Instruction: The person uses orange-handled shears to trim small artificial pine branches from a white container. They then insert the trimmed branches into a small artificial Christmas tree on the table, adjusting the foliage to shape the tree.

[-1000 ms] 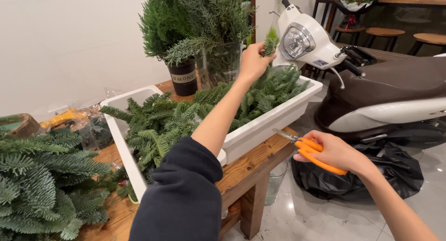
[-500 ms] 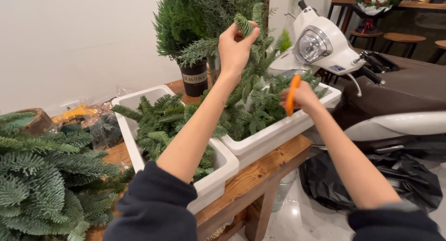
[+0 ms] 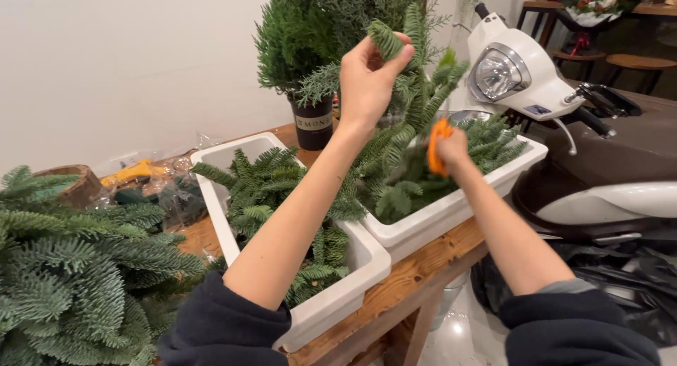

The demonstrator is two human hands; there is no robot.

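My left hand [image 3: 368,80] is raised above the right-hand white tub [image 3: 451,214] and pinches the tip of a green fir branch [image 3: 412,105], holding it upright. My right hand [image 3: 451,149] grips orange-handled scissors [image 3: 438,146] low against that branch, among the greenery in the tub. The scissor blades are hidden in the needles. A second white tub [image 3: 352,257] full of fir sprigs lies under my left forearm on the wooden bench [image 3: 395,295].
A dark pot [image 3: 313,123] with bushy greenery stands at the back. A large fir pile [image 3: 70,267] fills the left. A white scooter [image 3: 536,84] and a black bag [image 3: 620,274] stand right of the bench. Wrapping and a yellow tool [image 3: 134,172] lie by the wall.
My left hand lifted the branch tip higher. My right hand came up from beside the bench with the scissors and moved in to the base of the branch.
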